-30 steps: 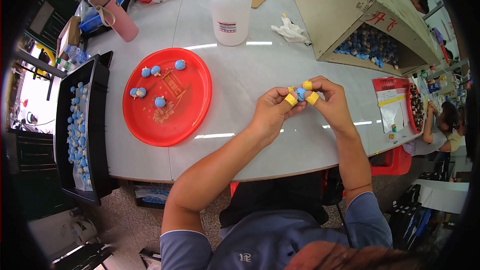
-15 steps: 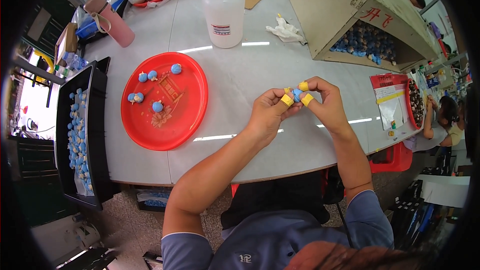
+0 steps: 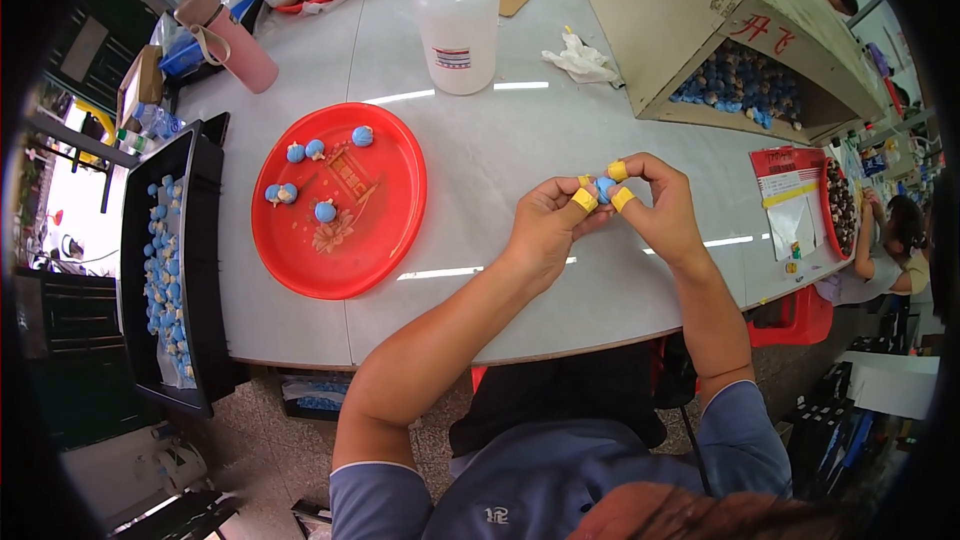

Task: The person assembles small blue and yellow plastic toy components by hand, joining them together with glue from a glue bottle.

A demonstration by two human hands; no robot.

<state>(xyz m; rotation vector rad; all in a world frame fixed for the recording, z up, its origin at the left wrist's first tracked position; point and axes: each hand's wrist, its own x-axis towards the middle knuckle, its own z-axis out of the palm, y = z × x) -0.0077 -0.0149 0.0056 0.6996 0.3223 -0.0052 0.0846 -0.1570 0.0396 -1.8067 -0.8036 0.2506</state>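
Over the right half of the table, both hands pinch one small blue ball-shaped piece [image 3: 604, 188] between yellow-taped fingertips. My left hand [image 3: 545, 225] is closed on its left side, thumb and index finger pressed to it. From the other side my right hand [image 3: 662, 205] grips the same piece with thumb and index finger. Fingers cover much of it, so its details cannot be made out. Left of my hands lies a round red tray [image 3: 385, 240] with several similar blue balls [image 3: 325, 211], each with a pale tip.
A black bin [image 3: 205, 270] full of blue balls stands at the left edge. Behind are a pink bottle [image 3: 240, 50], a white plastic jug [image 3: 458, 35] and crumpled tissue [image 3: 580, 60]. A beige box [image 3: 650, 30] holds more pieces. A co-worker [image 3: 890, 245] sits far right.
The whole view has shifted slightly, so things appear a little further right. Both hands keep hold of the blue piece, with only slight finger movement.
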